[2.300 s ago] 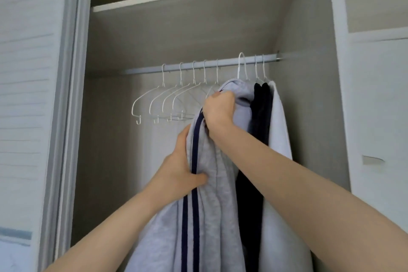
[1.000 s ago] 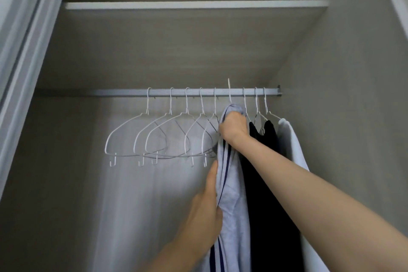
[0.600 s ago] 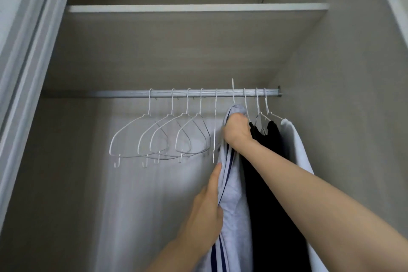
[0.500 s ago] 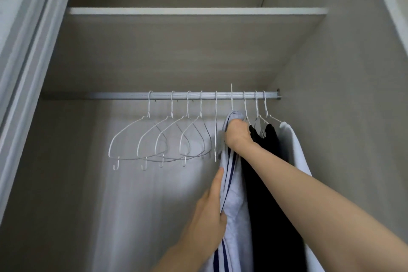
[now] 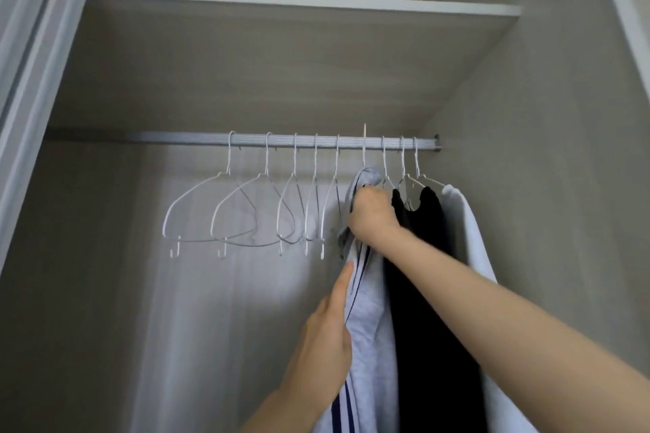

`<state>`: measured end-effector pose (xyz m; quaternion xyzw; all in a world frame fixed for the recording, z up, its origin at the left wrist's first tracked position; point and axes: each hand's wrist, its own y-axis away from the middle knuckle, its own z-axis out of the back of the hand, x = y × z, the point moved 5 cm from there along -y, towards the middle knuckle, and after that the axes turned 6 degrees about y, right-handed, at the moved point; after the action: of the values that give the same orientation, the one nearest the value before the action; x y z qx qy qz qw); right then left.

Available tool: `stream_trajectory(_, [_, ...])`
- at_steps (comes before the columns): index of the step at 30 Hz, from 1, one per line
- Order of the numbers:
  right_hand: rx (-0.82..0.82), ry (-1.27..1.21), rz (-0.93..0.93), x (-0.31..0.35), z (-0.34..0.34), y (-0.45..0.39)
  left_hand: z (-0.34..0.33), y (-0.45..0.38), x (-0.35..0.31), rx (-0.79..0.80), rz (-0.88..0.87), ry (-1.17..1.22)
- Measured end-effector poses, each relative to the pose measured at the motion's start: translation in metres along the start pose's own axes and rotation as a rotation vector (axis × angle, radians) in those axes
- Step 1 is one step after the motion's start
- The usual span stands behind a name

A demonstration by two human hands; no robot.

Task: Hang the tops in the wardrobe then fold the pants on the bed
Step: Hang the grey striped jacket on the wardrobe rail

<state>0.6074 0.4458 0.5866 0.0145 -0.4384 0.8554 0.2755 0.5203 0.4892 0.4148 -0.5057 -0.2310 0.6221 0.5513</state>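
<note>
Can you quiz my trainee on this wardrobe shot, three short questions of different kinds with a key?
1. True or false: the right hand grips the top of the grey top near its hanger.
2. Multiple choice: directly to the right of the grey top on the rail hangs A) a red coat, B) a black top, C) nothing.
3. Fill in: the left hand holds the grey top's ___ edge, beside the navy stripes.

Key: 1 true; 2 B; 3 left.
</note>
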Motion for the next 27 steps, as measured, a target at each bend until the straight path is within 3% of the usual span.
stream_trajectory(4, [-0.277, 0.190, 0.061, -0.013, 0.001, 0.004, -0.002, -0.010, -0.013, -0.016, -0.041, 0.033])
stream_trajectory(6, [-0.326, 0.298, 0.083, -0.015, 0.007, -0.007, 0.000, -0.024, -0.019, -0.027, -0.076, -0.006])
stream_trajectory(11, [-0.237, 0.432, 0.039, -0.008, -0.010, -0.013, -0.003, -0.027, -0.009, -0.013, -0.067, -0.090])
stream_trajectory(17, [-0.237, 0.550, 0.211, -0.003, -0.033, 0.016, -0.022, 0.015, 0.011, 0.001, 0.027, -0.179])
stream_trajectory(27, [-0.286, 0.263, 0.364, -0.034, -0.047, 0.122, -0.050, 0.071, 0.029, -0.028, 0.064, -0.113])
